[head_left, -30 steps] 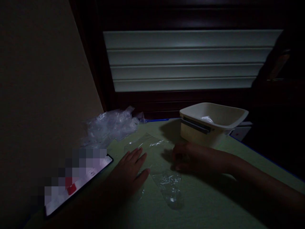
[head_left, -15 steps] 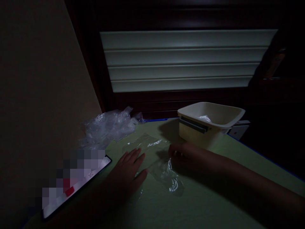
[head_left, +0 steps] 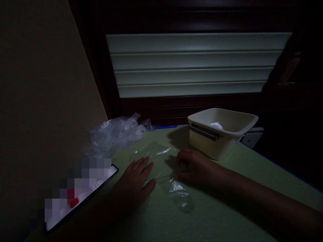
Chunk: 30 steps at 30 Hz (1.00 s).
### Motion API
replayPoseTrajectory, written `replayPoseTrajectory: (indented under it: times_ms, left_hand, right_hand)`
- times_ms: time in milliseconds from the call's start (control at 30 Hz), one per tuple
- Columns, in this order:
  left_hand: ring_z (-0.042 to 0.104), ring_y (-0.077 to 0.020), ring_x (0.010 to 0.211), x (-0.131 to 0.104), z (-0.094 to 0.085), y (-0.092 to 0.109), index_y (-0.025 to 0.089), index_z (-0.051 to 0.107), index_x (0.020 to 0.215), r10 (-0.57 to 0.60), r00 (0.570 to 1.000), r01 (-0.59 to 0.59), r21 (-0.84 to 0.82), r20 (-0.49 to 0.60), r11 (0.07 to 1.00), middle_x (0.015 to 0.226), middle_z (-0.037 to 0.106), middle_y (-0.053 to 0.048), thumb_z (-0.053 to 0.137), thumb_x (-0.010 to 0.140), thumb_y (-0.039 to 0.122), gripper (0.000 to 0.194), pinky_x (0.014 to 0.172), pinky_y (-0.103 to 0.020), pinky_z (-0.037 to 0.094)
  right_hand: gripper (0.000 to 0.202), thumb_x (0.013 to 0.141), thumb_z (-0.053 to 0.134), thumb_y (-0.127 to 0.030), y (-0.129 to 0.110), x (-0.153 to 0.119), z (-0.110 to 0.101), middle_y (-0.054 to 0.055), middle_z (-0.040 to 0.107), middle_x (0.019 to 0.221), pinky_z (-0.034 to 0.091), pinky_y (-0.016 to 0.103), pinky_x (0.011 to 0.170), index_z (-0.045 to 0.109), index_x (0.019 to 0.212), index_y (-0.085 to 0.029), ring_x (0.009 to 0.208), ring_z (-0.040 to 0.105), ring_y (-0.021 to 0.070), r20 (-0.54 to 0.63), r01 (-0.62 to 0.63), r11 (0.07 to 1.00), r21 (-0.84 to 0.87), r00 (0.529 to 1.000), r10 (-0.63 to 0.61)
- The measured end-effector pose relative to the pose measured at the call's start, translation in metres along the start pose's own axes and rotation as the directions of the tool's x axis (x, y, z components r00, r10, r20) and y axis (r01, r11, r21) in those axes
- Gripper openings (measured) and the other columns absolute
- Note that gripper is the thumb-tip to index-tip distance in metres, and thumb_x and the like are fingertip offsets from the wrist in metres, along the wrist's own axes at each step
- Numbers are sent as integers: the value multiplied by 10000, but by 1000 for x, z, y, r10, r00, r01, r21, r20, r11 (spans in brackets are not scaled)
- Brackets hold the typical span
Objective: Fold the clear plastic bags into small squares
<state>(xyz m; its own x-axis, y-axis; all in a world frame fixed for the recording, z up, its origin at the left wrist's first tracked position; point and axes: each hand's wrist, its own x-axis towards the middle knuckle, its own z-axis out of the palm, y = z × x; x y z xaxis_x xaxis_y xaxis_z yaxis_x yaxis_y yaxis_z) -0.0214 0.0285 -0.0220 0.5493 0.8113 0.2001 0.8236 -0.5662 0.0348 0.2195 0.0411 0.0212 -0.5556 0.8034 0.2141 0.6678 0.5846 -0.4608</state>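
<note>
A thin, clear plastic piece (head_left: 180,196) lies spread on the green tabletop, creased and shiny; whether it is a bag or a glove I cannot tell. My left hand (head_left: 137,181) rests flat on its left part, fingers stretched out and thumb apart. Over the plastic's right side is my right hand (head_left: 193,164), its fingers curled and its thumb apart from them at the plastic's edge. Nothing shows gripped between that thumb and the fingers. Behind the right hand stands a cream plastic tub (head_left: 204,143) with a grey side handle and some clear plastic (head_left: 217,125) inside.
A heap of crumpled clear plastic (head_left: 113,134) sits at the back left by the wall. A dark-rimmed phone or tablet (head_left: 94,185), partly blurred out, lies at the left. Behind the green table (head_left: 227,215) is a dark wooden panel with pale slats (head_left: 191,64).
My right hand has parted its thumb from its fingers and moved slightly left. The plastic near it lies flatter, its lower end spread a little lower. My left hand stays put.
</note>
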Motion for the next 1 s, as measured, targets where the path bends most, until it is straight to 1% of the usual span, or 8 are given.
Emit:
replayPoseTrajectory:
  times_ms: [133, 267, 467, 567, 733, 800, 867, 1000]
  left_hand:
    - [340, -312, 1273, 1, -2, 1, 101, 447, 1283, 1, 1000, -1, -11, 5, 1000, 1376, 383, -171, 406, 889, 355, 471, 1016, -533, 296]
    - [348, -304, 1270, 1, -4, 2, 106, 458, 1276, 1, 1000, -1, -6, 1, 1000, 1371, 391, -168, 413, 886, 333, 453, 1021, -519, 303]
    - [351, -301, 1268, 0, -3, 2, 104, 448, 1286, 12, 1000, -12, 3, -14, 1000, 1372, 390, -169, 408, 891, 336, 459, 1017, -526, 308]
    - [339, -305, 1275, 1, -4, 3, 96, 436, 1296, 3, 999, -3, 17, 32, 1000, 1379, 374, -177, 396, 895, 331, 467, 1017, -531, 304]
    - [333, -308, 1277, 2, -2, 1, 99, 432, 1298, -3, 1000, 2, 24, 30, 1000, 1380, 370, -182, 392, 893, 343, 474, 1019, -535, 291]
    - [332, -308, 1278, 1, -2, 1, 109, 432, 1297, 2, 1000, -3, 11, 21, 1000, 1384, 367, -177, 396, 890, 362, 481, 1019, -533, 292]
    - [323, -307, 1283, 1, -3, 1, 112, 430, 1298, -4, 1000, 4, 2, 23, 1000, 1391, 358, -172, 399, 886, 370, 487, 1022, -530, 288]
    - [318, -307, 1285, 1, -5, 3, 106, 430, 1299, -31, 999, 31, 6, 38, 999, 1394, 355, -170, 406, 875, 358, 493, 1025, -520, 286]
  right_hand:
    - [158, 711, 595, -97, -2, -2, 3, 51, 526, 891, 411, 242, 626, 548, 851, -154, 741, 530, 150, -13, -1, 1000, 1, 1000, 1]
    - [285, 667, 463, 43, 0, -1, 5, 56, 527, 886, 418, 252, 656, 540, 860, -152, 762, 540, 154, -78, 4, 999, -45, 997, -8]
    - [423, 674, 416, 46, 10, 1, -9, 107, 583, 993, 428, 312, 715, 573, 1011, -156, 855, 564, 214, -65, 27, 951, -307, 997, -50]
    - [399, 663, 419, 53, 12, -1, -21, 105, 636, 932, 428, 334, 720, 629, 927, -159, 839, 590, 238, 6, 22, 903, -430, 1000, -22]
    - [330, 686, 420, 24, 10, -5, -33, 80, 693, 799, 443, 310, 678, 664, 780, -178, 749, 640, 222, 40, -58, 901, -430, 996, 83]
    - [324, 661, 422, 16, 8, -7, -35, 72, 699, 799, 447, 301, 653, 658, 758, -184, 741, 644, 221, -26, -136, 905, -403, 990, 137]
    - [315, 658, 412, -1, 6, -8, -38, 58, 696, 795, 447, 296, 628, 645, 756, -189, 717, 640, 213, -153, -169, 926, -338, 980, 123]
    - [250, 705, 398, -77, 0, -10, -38, 51, 655, 756, 449, 283, 593, 601, 800, -188, 678, 605, 190, -410, 12, 987, -162, 909, -79]
